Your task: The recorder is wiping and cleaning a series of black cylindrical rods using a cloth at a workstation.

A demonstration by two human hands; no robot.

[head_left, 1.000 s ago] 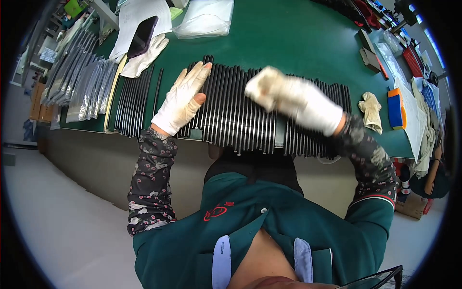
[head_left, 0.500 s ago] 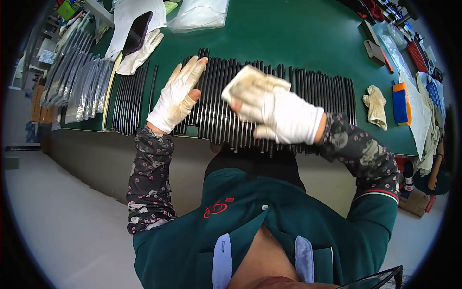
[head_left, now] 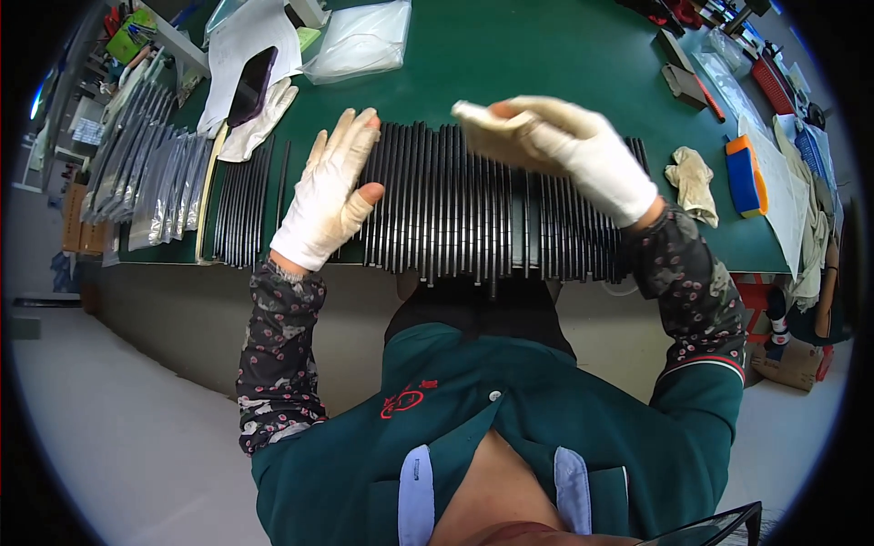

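Observation:
A wide row of slim black rods (head_left: 428, 200) lies side by side at the front edge of the green table. My left hand (head_left: 326, 200), in a white glove with bare thumb tip, rests flat at the row's left end, fingers stretched out. Raised over the right half of the row, my right hand (head_left: 587, 159) grips a folded off-white cloth (head_left: 482, 132). It wears a similar glove, and its palm side is hidden. A narrow gap shows between some rods below the cloth. Left of my left hand lies a smaller group of black rods (head_left: 244, 205).
Bagged rods (head_left: 168, 196) lie at the far left. A phone (head_left: 252, 86) sits on papers and a white glove (head_left: 259, 123). Farther back is a clear plastic bag (head_left: 360, 41). At right are a crumpled glove (head_left: 692, 185), a blue-and-orange block (head_left: 746, 177) and a red basket (head_left: 770, 86).
My right hand has lifted and turned with the cloth, moving away from me and slightly right. My left hand stays at the row's left end. The whole view has shifted a little.

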